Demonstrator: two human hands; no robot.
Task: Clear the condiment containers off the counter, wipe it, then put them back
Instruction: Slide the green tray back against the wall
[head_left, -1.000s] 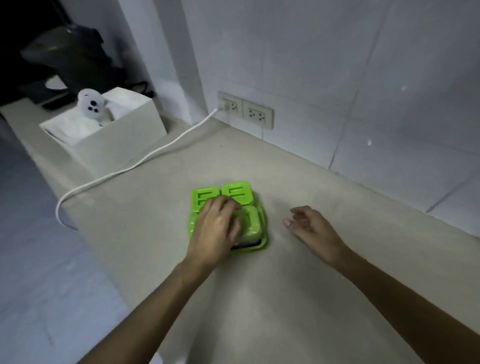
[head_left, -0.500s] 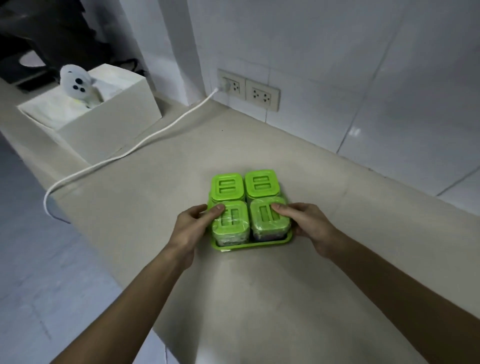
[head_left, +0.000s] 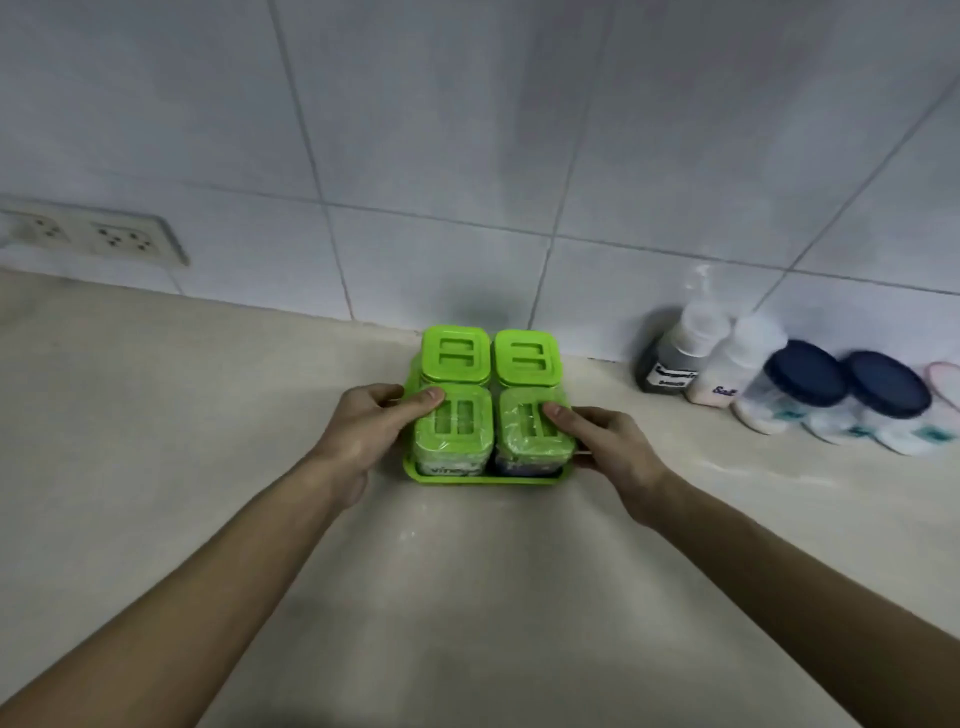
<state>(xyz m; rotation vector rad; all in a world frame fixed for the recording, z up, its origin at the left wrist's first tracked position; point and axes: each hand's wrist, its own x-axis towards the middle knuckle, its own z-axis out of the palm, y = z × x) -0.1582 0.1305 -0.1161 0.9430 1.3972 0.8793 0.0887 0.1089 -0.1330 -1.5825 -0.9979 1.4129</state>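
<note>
A green tray (head_left: 483, 477) with several green-lidded condiment containers (head_left: 491, 395) sits on the beige counter (head_left: 467, 597), close to the tiled wall. My left hand (head_left: 366, 431) grips the tray's left side, thumb on the front left lid. My right hand (head_left: 605, 441) grips the right side, thumb on the front right lid. The two front containers are wrapped in clear film. Whether the tray is lifted off the counter I cannot tell.
To the right along the wall stand two labelled squeeze bottles (head_left: 675, 358), (head_left: 732, 364) and two jars with dark blue lids (head_left: 795, 384), (head_left: 883, 400). A double wall socket (head_left: 98, 236) is at the left.
A second ago only my left hand was on the containers; now both hands hold the tray's sides. The view has swung right, the white box is gone from sight and the bottles and jars appear.
</note>
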